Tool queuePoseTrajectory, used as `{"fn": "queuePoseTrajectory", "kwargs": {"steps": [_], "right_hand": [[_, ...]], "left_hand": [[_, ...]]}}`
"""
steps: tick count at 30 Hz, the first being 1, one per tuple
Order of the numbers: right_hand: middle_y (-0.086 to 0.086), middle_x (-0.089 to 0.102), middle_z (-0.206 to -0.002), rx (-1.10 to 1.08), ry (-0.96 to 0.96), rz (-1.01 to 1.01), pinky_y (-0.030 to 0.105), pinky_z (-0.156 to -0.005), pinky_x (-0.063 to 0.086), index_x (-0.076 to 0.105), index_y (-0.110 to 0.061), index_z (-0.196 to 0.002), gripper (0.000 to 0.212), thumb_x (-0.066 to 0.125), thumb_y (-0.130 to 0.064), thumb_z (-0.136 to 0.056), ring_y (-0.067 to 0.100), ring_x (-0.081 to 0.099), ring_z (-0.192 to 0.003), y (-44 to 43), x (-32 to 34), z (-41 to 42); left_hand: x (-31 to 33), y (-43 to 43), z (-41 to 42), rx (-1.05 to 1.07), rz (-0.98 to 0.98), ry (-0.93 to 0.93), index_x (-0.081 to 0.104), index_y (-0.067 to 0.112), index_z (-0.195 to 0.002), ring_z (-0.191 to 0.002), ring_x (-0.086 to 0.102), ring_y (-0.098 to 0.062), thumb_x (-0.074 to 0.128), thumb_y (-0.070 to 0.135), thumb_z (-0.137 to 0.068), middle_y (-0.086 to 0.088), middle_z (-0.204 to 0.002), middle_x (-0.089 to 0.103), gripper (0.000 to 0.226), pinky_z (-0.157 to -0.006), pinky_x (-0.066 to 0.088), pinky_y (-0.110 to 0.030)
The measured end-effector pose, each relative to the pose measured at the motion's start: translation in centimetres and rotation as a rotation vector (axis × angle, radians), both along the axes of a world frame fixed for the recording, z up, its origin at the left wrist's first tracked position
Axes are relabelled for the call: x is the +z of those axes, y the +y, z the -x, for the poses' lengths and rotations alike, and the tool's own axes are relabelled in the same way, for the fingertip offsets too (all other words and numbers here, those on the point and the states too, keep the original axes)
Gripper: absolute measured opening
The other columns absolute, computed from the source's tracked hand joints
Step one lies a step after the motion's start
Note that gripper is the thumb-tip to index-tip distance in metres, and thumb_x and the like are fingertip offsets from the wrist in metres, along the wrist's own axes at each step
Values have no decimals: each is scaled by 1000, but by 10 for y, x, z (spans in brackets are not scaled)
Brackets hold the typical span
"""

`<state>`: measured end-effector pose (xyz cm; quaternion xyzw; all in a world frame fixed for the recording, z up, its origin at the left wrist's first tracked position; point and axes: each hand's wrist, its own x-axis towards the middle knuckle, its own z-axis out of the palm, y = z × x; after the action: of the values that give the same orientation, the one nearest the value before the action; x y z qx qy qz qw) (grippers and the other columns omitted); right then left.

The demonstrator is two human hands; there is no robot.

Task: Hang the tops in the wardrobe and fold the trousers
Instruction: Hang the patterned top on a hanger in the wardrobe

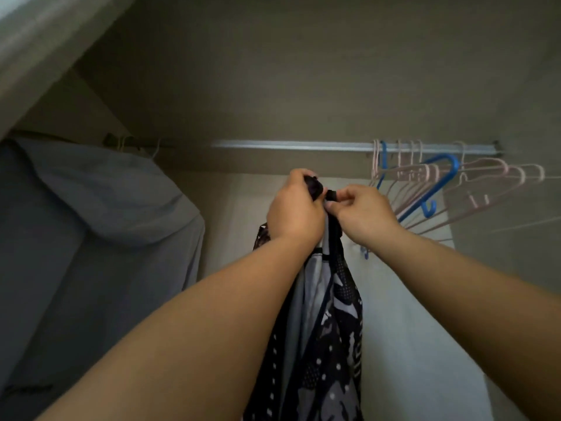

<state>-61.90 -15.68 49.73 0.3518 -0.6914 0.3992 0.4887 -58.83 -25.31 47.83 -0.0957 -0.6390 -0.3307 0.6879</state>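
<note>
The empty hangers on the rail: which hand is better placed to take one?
Probably right. The right hand is nearest the pink hangers and only pinches a small part of the patterned top; the left hand grips its bunched upper part.

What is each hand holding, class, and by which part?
Both hold the patterned garment by its upper end: the left hand grips bunched dark fabric, the right hand pinches a small dark piece beside it.

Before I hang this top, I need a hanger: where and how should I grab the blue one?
Probably the slanted lower arm of the blue hanger, reached from below left: it juts clear of the pink hangers, while its hook sits crowded among theirs on the rail.
</note>
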Motion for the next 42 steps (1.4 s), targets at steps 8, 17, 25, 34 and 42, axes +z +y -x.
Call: {"fn": "queuePoseTrajectory", "kwargs": {"steps": [8,17,25,34,42], "right_hand": [[13,60,-112,-1026,526,-286,36,-82,36,60,-11,-110,27,41,-20,-93,32,48,-111,21,28,-24],[10,59,-114,-1408,331,-344,33,-73,33,57,-8,-114,27,38,-6,-95,29,52,-108,45,57,-9],[3,57,-94,-1489,197,-319,32,-78,39,59,-13,-110,25,41,-6,-93,24,55,-99,54,72,2],[4,59,-114,-1502,182,-303,32,-85,40,58,-14,-114,27,40,-10,-95,25,53,-109,76,72,6],[2,53,-82,-1415,137,-306,27,-68,38,60,-15,-104,20,45,-9,-92,19,54,-85,90,64,19]], "left_hand": [[29,12,9,197,7,94,48,20,-122,-113,53,-28,51,23,-94,-5,-122,59,28,-85,40,-37],[27,14,42,279,112,75,48,24,-123,-111,53,-23,52,17,-92,-1,-120,59,31,-83,35,-32],[29,11,46,269,140,55,48,23,-122,-108,53,-23,52,19,-93,0,-119,60,30,-78,32,-30],[33,20,41,274,162,40,49,23,-122,-111,53,-26,53,22,-93,-3,-121,60,30,-83,37,-32],[33,24,41,300,147,23,49,22,-124,-110,54,-26,51,21,-94,-4,-120,60,30,-81,37,-32]]}}
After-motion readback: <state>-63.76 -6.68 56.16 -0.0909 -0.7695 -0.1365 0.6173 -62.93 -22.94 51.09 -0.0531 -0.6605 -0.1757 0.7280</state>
